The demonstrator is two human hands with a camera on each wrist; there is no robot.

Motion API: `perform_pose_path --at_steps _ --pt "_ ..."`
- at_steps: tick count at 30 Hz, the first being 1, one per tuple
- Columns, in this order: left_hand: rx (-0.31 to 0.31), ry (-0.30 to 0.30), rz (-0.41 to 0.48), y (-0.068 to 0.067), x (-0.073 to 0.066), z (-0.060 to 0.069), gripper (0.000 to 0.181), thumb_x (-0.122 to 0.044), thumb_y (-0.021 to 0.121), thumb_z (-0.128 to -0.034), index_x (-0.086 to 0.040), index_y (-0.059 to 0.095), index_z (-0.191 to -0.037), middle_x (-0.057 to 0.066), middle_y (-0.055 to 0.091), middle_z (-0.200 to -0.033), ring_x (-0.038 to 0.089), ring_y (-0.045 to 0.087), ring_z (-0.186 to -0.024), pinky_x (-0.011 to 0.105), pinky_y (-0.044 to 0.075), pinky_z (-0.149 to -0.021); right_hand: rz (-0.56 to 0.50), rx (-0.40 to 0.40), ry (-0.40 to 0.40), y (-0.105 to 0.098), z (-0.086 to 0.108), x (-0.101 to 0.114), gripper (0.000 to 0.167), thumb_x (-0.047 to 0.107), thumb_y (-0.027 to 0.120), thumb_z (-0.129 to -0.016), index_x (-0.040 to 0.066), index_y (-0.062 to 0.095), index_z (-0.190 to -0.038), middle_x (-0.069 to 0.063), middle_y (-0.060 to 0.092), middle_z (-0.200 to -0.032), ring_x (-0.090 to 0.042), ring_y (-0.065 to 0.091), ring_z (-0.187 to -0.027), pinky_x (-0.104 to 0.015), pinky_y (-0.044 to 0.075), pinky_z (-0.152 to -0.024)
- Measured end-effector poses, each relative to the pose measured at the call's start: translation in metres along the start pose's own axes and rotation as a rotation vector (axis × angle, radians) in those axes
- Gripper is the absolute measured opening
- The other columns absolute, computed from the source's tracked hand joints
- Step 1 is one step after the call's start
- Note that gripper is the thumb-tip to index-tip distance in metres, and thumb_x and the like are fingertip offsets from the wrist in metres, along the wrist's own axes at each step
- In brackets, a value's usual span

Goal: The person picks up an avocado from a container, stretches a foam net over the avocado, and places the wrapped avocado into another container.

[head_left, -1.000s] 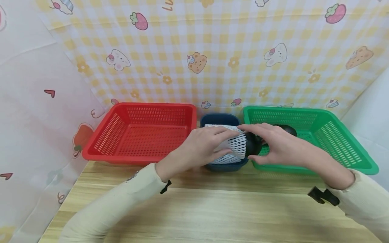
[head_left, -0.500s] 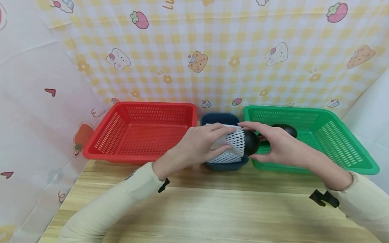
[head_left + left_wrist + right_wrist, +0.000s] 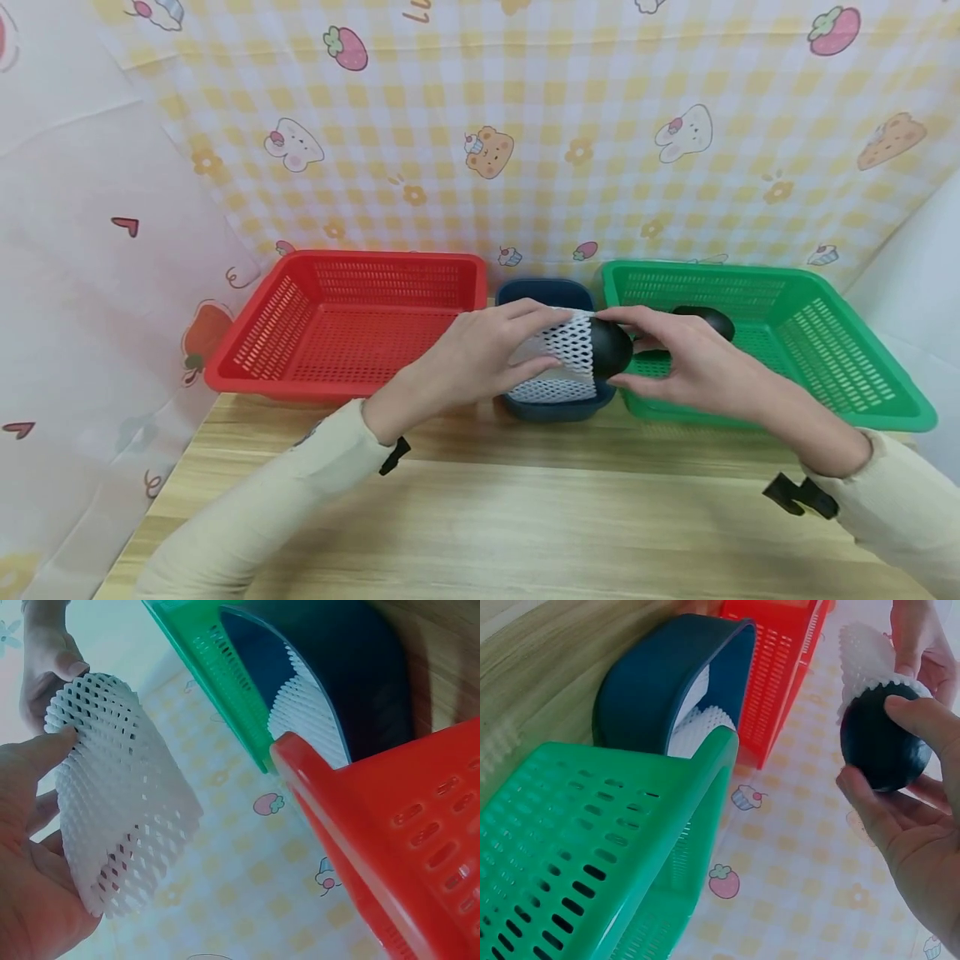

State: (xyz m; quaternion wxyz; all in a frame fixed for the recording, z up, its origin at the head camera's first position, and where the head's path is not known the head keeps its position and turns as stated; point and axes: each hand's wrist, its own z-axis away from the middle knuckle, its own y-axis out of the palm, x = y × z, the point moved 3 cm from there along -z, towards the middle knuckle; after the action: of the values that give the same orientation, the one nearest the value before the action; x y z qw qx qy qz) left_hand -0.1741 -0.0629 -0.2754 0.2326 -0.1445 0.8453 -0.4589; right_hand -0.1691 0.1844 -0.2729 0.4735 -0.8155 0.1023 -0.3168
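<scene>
A smooth black rounded object (image 3: 612, 347) is partly inside a white foam net sleeve (image 3: 576, 343), held above the dark blue bin (image 3: 551, 412). My left hand (image 3: 480, 350) grips the sleeve, thumb on one side and fingers on the other; the left wrist view shows the sleeve (image 3: 124, 795) flaring at its near end. The right hand (image 3: 701, 358) holds the black object's bare end between thumb and fingers, and the right wrist view shows that end (image 3: 881, 739) sticking out of the net. More white net sleeves (image 3: 701, 731) lie in the bin.
To the left stands a red basket (image 3: 285, 387), to the right a green basket (image 3: 825, 292) with another black object (image 3: 708, 321) inside. Both flank the blue bin on the wooden table (image 3: 480, 517), in front of a checked cloth (image 3: 540, 192).
Both hands have shifted slightly left together with the sleeve and the black object. The baskets and bin have stayed where they were.
</scene>
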Motion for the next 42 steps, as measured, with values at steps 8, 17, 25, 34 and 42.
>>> perform_pose_path --at_steps 8,17,25,34,42 --pt "0.011 0.045 0.012 0.0 -0.003 -0.003 0.059 -0.028 0.082 -0.0884 -0.009 0.06 -0.14 0.005 0.061 -0.131 0.014 0.061 -0.109 0.02 0.053 -0.08 -0.067 -0.011 -0.079 0.001 0.003 0.0 0.079 -0.006 0.084 -0.078 0.005 0.05 -0.148 -0.006 0.065 -0.125 -0.009 0.071 -0.09 -0.022 0.056 -0.075" --pt "-0.008 0.084 0.018 -0.001 -0.006 -0.004 0.062 -0.031 0.083 -0.0871 -0.01 0.06 -0.14 0.005 0.061 -0.132 0.013 0.06 -0.111 0.019 0.051 -0.082 -0.132 -0.145 -0.023 0.007 0.01 -0.001 0.076 -0.009 0.085 -0.073 0.002 0.055 -0.142 -0.006 0.067 -0.122 -0.009 0.071 -0.086 -0.023 0.057 -0.074" --pt "-0.022 0.053 0.024 -0.006 -0.005 -0.001 0.062 -0.031 0.085 -0.085 -0.01 0.061 -0.138 0.003 0.062 -0.129 0.012 0.06 -0.11 0.02 0.052 -0.08 -0.279 -0.185 -0.039 0.011 0.013 -0.002 0.077 -0.022 0.082 -0.069 0.0 0.057 -0.138 -0.008 0.065 -0.123 -0.015 0.072 -0.093 -0.03 0.057 -0.077" --pt "-0.02 0.076 0.047 -0.003 -0.005 -0.002 0.06 -0.031 0.084 -0.0864 -0.008 0.061 -0.137 0.004 0.062 -0.129 0.012 0.06 -0.108 0.017 0.051 -0.081 -0.301 -0.169 -0.064 0.013 0.013 -0.002 0.077 -0.027 0.074 -0.074 -0.003 0.052 -0.144 -0.014 0.056 -0.137 -0.019 0.07 -0.102 -0.032 0.056 -0.082" --pt "-0.025 0.113 0.056 0.0 -0.006 -0.004 0.064 -0.034 0.083 -0.0873 -0.006 0.058 -0.139 0.007 0.061 -0.13 0.015 0.06 -0.11 0.018 0.05 -0.084 -0.256 -0.205 -0.079 0.015 0.013 -0.001 0.076 -0.026 0.075 -0.073 -0.003 0.054 -0.142 -0.01 0.065 -0.125 -0.015 0.071 -0.093 -0.026 0.057 -0.076"
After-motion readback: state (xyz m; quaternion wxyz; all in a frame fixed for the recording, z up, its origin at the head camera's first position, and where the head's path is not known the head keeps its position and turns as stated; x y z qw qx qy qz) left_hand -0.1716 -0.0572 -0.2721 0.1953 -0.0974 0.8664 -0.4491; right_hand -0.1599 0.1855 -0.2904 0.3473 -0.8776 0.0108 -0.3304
